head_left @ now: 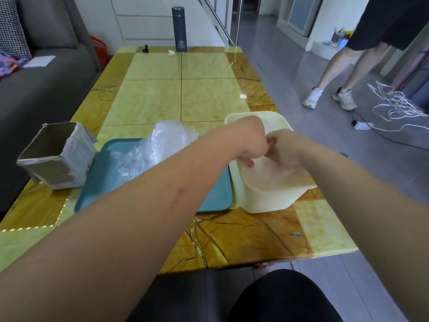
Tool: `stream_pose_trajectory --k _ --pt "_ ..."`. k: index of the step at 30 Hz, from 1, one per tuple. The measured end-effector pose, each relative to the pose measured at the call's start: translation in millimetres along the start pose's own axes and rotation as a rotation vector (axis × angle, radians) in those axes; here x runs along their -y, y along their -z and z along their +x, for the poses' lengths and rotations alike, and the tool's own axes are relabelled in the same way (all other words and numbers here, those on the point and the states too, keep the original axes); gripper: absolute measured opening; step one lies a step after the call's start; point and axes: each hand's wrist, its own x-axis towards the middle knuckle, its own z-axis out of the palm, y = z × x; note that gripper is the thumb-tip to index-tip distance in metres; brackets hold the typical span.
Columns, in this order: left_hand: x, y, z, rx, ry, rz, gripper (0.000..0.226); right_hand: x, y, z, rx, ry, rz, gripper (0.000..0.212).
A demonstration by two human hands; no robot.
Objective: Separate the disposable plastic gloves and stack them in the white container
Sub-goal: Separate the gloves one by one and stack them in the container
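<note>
Left hand (pixel 251 145) is over the open top of the white container (pixel 262 201), fingers curled downward and pinching a clear plastic glove (pixel 267 180). Right hand (pixel 286 154) is just beside it, touching it, with fingers bent. The film partly veils this hand, so whether it has hold of the glove cannot be determined. The glove lies as a hazy sheet across the mouth of the container.

Nearer than the container, a knee (pixel 278 298) in dark cloth sits below the edge of the table (pixel 243 233), which has a yellow and brown marbled top. The container stands on this table near its right edge.

Touching the container's left side is a teal tray (pixel 120 149). A crumpled pile of gloves (pixel 162 140) rests on the tray. Left of the tray, an open cardboard box (pixel 58 156) lies tilted on the table.

Well beyond the container, a dark flask (pixel 179 29) stands upright at the table's far edge. A grey sofa (pixel 46 84) runs along the far left. To the container's far right, a second person (pixel 348 66) stands on the floor beside tangled white cords (pixel 394 103).
</note>
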Motion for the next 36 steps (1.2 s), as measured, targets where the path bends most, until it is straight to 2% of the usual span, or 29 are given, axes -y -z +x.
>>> stream_pose_trajectory --k 2,6,9,13,15,17,20,22,25,26,28,30,33,36 --pt "-8 -5 6 0.079 -0.028 0.106 0.016 -9 -3 4 0.036 -0.060 0.206 0.034" --pt "-20 -11 3 0.172 -0.122 0.339 0.009 -10 3 6 0.052 -0.240 0.642 0.042" --pt "-18 -22 3 0.205 -0.143 0.483 0.008 -2 13 -6 0.014 -0.270 0.764 0.032" --pt "-11 -31 -1 0.210 -0.194 0.474 0.026 10 12 -24 0.035 -0.231 0.595 0.031" --pt "-10 -29 -6 0.118 -0.209 0.474 0.007 12 7 -29 0.110 -0.274 0.519 0.030" --pt "-2 -21 -15 0.020 -0.204 0.438 0.026 12 3 -30 0.174 -0.307 0.473 0.029" --pt "23 -10 -25 -0.171 -0.206 0.193 0.018 17 0 -29 0.202 -0.315 0.378 0.030" --pt "47 -4 -35 -0.306 -0.226 0.023 0.021 25 -1 -29 0.184 -0.273 0.297 0.028" --pt "84 6 -62 -0.401 -0.212 -0.138 0.023 51 7 -36 0.098 -0.157 0.026 0.016" --pt "97 7 -69 -0.395 -0.174 -0.155 0.023 61 11 -41 0.045 -0.107 -0.081 0.012" --pt "126 3 -82 -0.362 -0.085 -0.147 0.021 87 15 -48 -0.076 0.002 -0.226 0.017" --pt "155 -6 -90 -0.329 -0.004 -0.109 0.019 113 10 -53 -0.176 0.098 -0.243 0.011" --pt "192 -28 -97 -0.238 0.090 0.003 0.027 146 -20 -54 -0.230 0.238 -0.029 0.042" --pt "219 -48 -99 -0.104 0.120 0.044 0.041 162 -73 -50 -0.102 0.286 0.191 0.050"
